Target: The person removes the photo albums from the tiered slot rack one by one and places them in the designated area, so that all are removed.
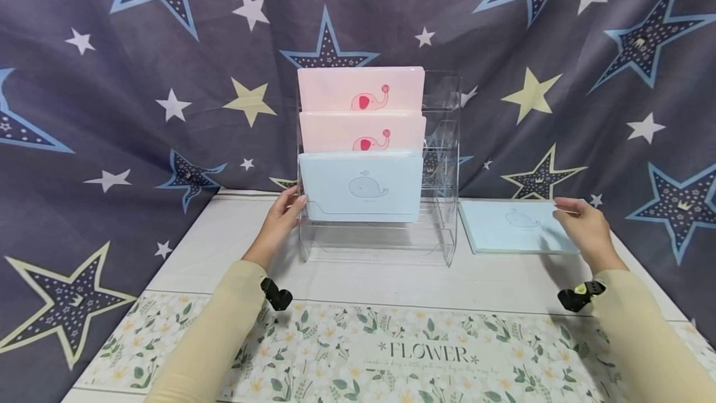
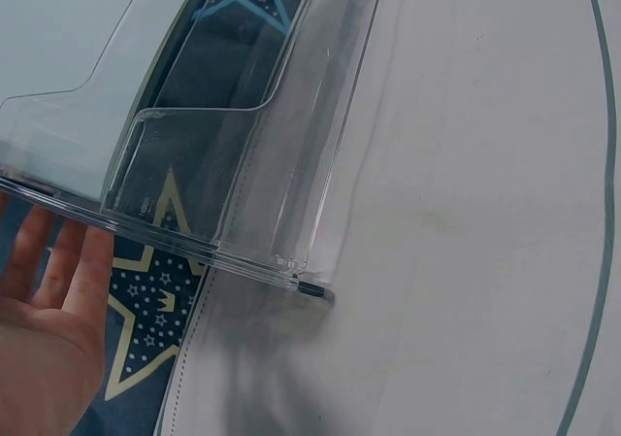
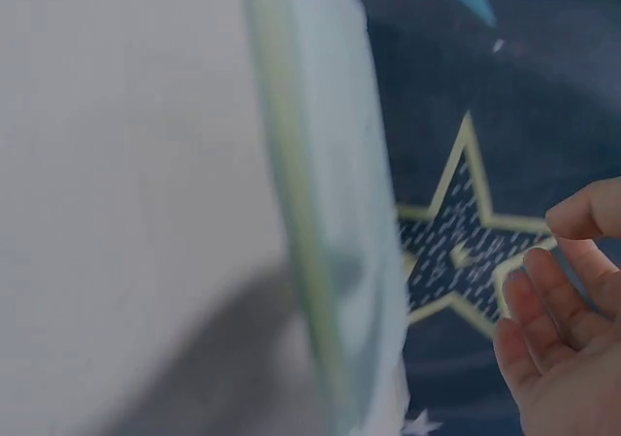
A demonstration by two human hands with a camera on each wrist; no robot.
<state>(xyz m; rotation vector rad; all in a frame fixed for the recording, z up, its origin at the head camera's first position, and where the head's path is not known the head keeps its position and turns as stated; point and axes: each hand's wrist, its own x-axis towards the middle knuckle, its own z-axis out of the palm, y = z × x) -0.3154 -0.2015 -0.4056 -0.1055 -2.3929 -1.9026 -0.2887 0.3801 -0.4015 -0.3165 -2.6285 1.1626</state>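
A clear acrylic tiered rack [image 1: 376, 256] stands upright against the curtain. Its upper two tiers hold pink folders [image 1: 330, 89] with a red elephant drawing; below them sits a light blue folder [image 1: 330, 188] with a whale drawing. My left hand [image 1: 285, 213] is at the rack's left side, its straight fingers [image 2: 90, 273] touching the side panel in the left wrist view. To the right of the rack lies a flat stack of light blue folders [image 1: 492, 232], the top one with a whale. Over its right end my right hand [image 1: 584, 232] hovers, fingers loosely bent, holding nothing.
A dark curtain [image 1: 212, 42] with star prints hangs behind and at both sides. Beneath the rack is a white table surface [image 1: 358, 285]. A flower-patterned strip [image 1: 313, 353] with the word FLOWER runs along the front.
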